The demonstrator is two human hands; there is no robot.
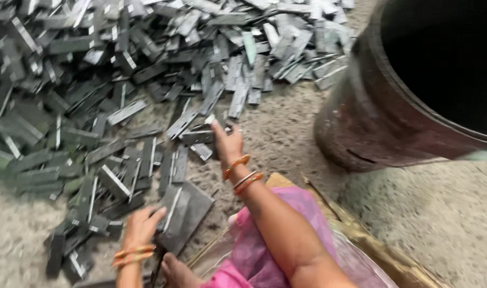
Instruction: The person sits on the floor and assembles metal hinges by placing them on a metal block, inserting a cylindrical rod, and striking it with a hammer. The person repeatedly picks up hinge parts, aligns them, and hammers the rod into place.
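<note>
1. My left hand clamps a stack of flat grey plates, long axis toward 1 o'clock.
2. My right hand pinches one metal strip lying 9-to-3.
3. Strip pile at 11 o'clock, drum at 2.

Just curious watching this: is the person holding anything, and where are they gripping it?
The left hand holds a stack of flat metal plates by its near edge. The right hand reaches a strip; grip unclear.
</note>
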